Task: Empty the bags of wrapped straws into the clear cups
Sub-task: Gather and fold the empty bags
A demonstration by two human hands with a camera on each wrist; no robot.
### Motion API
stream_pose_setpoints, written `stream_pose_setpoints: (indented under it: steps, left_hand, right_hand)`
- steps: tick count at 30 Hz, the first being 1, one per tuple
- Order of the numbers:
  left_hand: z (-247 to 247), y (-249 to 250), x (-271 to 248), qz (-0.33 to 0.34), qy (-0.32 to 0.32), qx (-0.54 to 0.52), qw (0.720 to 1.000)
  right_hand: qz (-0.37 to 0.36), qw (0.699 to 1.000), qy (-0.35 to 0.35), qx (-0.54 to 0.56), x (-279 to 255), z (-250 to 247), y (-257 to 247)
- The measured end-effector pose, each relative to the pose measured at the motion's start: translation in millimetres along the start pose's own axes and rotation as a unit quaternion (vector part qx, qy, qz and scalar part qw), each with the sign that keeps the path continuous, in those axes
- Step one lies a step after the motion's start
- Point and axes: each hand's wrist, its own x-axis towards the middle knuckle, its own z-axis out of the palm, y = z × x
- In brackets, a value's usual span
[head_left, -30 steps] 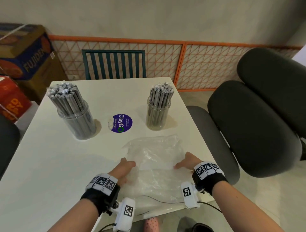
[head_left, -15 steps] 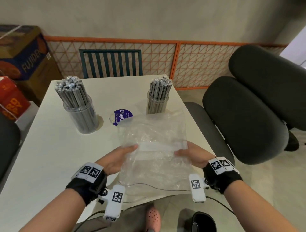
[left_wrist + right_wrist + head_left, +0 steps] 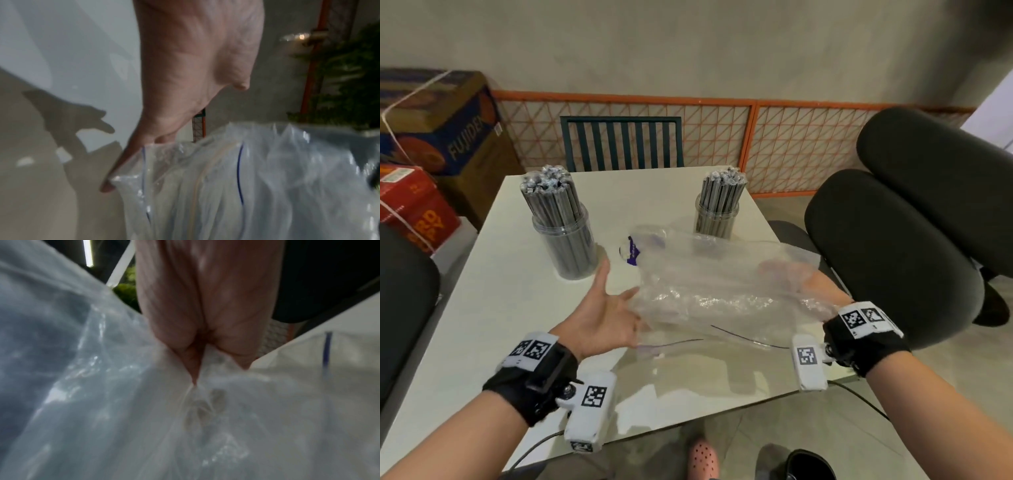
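left hand (image 3: 608, 313) was spread open, palm turned inward, thumb up; right hand (image 3: 822, 291) had fingers closed, pinching plastic.

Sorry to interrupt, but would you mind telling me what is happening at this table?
A person is handling an empty clear plastic bag above the table. The right hand grips one end; the left hand is open against the other. Both clear cups, left and right, already stand packed with wrapped straws.

Grey wall (image 3: 722, 51), orange mesh fence (image 3: 722, 133), green slatted chair (image 3: 621, 144), 2 black cushions (image 3: 893, 257), cardboard boxes (image 3: 438, 120).
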Motion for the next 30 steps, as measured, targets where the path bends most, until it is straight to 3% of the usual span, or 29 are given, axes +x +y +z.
stream_pose_setpoints:
  steps: [2, 4, 7, 11, 14, 17, 19, 22, 24, 26, 28, 30]
  left_hand:
    - [13.0, -6.1, -5.7, -0.045, -0.025, 0.073, 0.996]
    - [27.4, -10.2, -9.4, -0.023, -0.003, 0.153, 0.988]
    - [32.4, -3.9, -12.6, 0.004, -0.027, 0.144, 0.989]
    - [36.9, -1.2, -18.9, 0.039, -0.067, 0.184, 0.98]
    - [38.2, -2.6, -19.6, 0.097, -0.051, 0.228, 0.968]
    - [35.6, 6.2, -25.0, 0.128, -0.033, 0.137, 0.982]
    - [31.8, 12.4, -30.1, 0.11, -0.013, 0.092, 0.99]
    - [38.1, 4.4, -34.3, 0.054, 0.004, 0.229, 0.972]
    - [33.9, -2.8, -29.2, 0.036, 0.05, 0.31, 0.949]
    - [30.8, -5.7, -24.9, 0.082, 0.11, 0.327, 0.935]
    - [29.9, -7.3, -22.8, 0.139, 0.158, 0.335, 0.918]
    - [31.5, -11.7, -20.8, 0.177, 0.185, 0.375, 0.891]
  right_hand:
    - [-0.028, 0.994, 0.019, -0.1, 6.3, 1.5, -8.2]
    - [-0.072, 0.983, -0.027, -0.165, 5.5, 10.8, -20.1]
    - [-0.144, 0.97, -0.099, -0.168, 2.0, 15.1, -35.8]
    - [-0.179, 0.961, -0.113, -0.176, -0.3, 11.0, -43.1]
    - [-0.167, 0.975, -0.094, -0.111, 2.2, 14.0, -41.3]
    - [-0.199, 0.968, -0.041, -0.146, 9.6, 12.9, -31.5]
    - [-0.232, 0.943, -0.016, -0.237, 13.4, 10.6, -23.3]
    - [-0.254, 0.917, -0.002, -0.309, 10.6, 19.4, -26.6]
    - [-0.224, 0.945, -0.006, -0.238, 1.0, 27.0, -37.9]
    - [-0.138, 0.99, -0.007, -0.03, -9.7, 26.1, -41.9]
    - [-0.007, 0.978, -0.072, 0.196, -19.8, 19.6, -35.4]
    - [0.057, 0.963, -0.143, 0.222, -31.8, 21.7, -28.2]
